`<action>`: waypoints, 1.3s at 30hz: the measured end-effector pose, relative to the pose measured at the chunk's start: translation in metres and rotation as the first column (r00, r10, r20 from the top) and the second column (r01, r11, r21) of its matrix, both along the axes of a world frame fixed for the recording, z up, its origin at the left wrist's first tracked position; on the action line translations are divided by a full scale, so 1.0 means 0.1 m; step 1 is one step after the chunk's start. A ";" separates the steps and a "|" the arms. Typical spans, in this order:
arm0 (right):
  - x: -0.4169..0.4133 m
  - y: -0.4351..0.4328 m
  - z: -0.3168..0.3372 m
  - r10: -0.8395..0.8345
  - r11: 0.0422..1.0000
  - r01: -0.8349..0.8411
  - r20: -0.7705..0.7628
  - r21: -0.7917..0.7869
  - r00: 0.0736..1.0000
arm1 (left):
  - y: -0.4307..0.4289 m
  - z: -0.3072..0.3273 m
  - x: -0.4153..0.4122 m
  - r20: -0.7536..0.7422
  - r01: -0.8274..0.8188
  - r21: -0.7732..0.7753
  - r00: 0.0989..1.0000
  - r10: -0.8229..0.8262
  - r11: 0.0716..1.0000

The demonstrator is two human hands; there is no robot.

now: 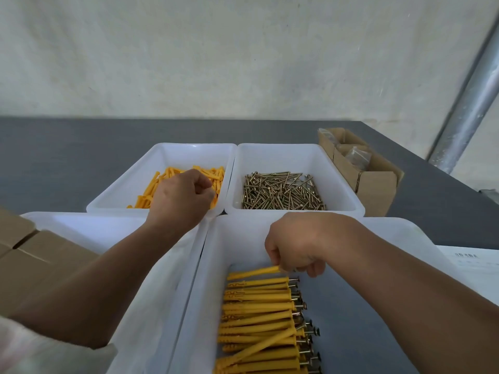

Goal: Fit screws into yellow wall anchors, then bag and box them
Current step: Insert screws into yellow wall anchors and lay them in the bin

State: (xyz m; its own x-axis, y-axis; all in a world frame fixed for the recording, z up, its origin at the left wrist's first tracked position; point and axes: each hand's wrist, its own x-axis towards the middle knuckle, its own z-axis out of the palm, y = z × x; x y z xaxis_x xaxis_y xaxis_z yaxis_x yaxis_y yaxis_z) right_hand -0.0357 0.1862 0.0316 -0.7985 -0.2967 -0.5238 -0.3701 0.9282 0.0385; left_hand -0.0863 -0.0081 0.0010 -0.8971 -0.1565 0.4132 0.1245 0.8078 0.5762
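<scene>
Four bins [294, 157] abutting, right hand [295, 247] pinching anchor [253, 273]

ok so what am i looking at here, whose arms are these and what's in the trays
There is no machine here: one camera sits on a person's head, looking down at their two arms. On the grey table stand white trays. Loose yellow anchors are far left, screws far right, and finished anchors with screws lie in the near tray. The right hand pinches the top anchor of that row. The left hand is curled over the loose anchors; what it holds is hidden. A cardboard box stands at the right.
</scene>
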 end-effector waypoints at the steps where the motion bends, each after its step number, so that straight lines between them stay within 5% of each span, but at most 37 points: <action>1: 0.01 0.00 -0.01 -0.008 1.000 0.007 -0.030 -0.019 1.000 | -0.02 -0.02 -0.02 0.013 -0.012 -0.057 1.000 0.013 0.998; 10: 0.01 -0.01 -0.02 -0.015 1.000 0.013 -0.070 -0.022 0.997 | -0.11 -0.12 -0.13 0.256 0.026 -0.390 0.963 0.082 0.920; 15: -0.07 0.06 0.11 -0.136 0.970 0.165 0.166 -0.177 0.977 | -0.13 -0.12 -0.16 0.362 0.109 -0.443 0.930 0.066 0.890; 19: -0.24 0.21 0.25 -0.204 0.864 0.104 -0.153 -0.492 0.967 | -0.14 -0.11 -0.15 0.360 0.125 -0.516 0.929 0.082 0.847; 23: -0.44 0.40 0.05 -0.344 0.862 0.087 -0.450 -0.499 0.824 | -0.14 -0.08 -0.11 0.327 -0.004 -0.575 0.915 0.234 0.818; 28: -0.57 0.53 -0.20 -0.369 0.901 0.295 -0.205 -0.318 0.906 | -0.17 -0.09 -0.13 0.353 -0.007 -0.592 0.896 0.268 0.806; 33: -0.63 0.52 -0.21 -0.442 0.848 0.392 -0.069 -0.358 0.894 | -0.18 -0.11 -0.15 0.376 0.021 -0.585 0.893 0.248 0.811; 39: -0.69 0.47 -0.17 -0.325 0.883 0.305 0.003 -0.356 0.946 | -0.18 -0.11 -0.14 0.395 0.037 -0.572 0.888 0.236 0.819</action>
